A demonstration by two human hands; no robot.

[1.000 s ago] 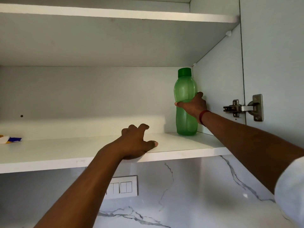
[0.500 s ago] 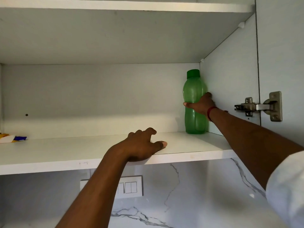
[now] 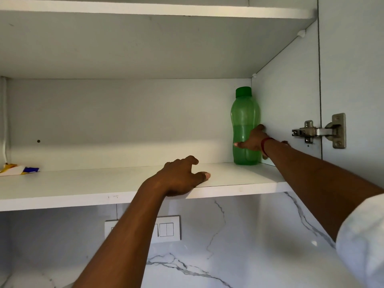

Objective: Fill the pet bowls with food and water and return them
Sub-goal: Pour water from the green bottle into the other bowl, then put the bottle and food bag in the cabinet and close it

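Right grip (image 3: 252, 140) is closed around the lower half of one green bottle (image 3: 243, 113): the thumb crosses the front and the fingers pass behind on the side nearest the cabinet wall. One red thread band (image 3: 264, 144) circles that wrist. The bottle stands upright on the lower shelf (image 3: 83, 183), in the back right corner and close against the cabinet's side panel. It has one green cap (image 3: 243, 92) on top, and a darker level shows through the plastic about halfway up.

Left grip (image 3: 180, 177) holds nothing. The heel of the hand sits on the shelf's front edge, its fingers are arched with the tips down on the board, and the thumb lies flat, pointing right. The two grips are well apart, with bare shelf between them.

Two shelves are in view, the lower one and one upper shelf (image 3: 145, 11) above it. One small yellow, white and blue packet (image 3: 19, 169) lies at the far left of the lower shelf. One metal hinge (image 3: 320, 132) joins the side panel to the open door (image 3: 353, 59). Below the shelf, one white switch plate (image 3: 168, 229) is set in the marble-patterned wall (image 3: 239, 235), and the left forearm hides part of it. Two rockers show to the right of the arm. One white sleeve (image 3: 363, 242) shows at the right edge.
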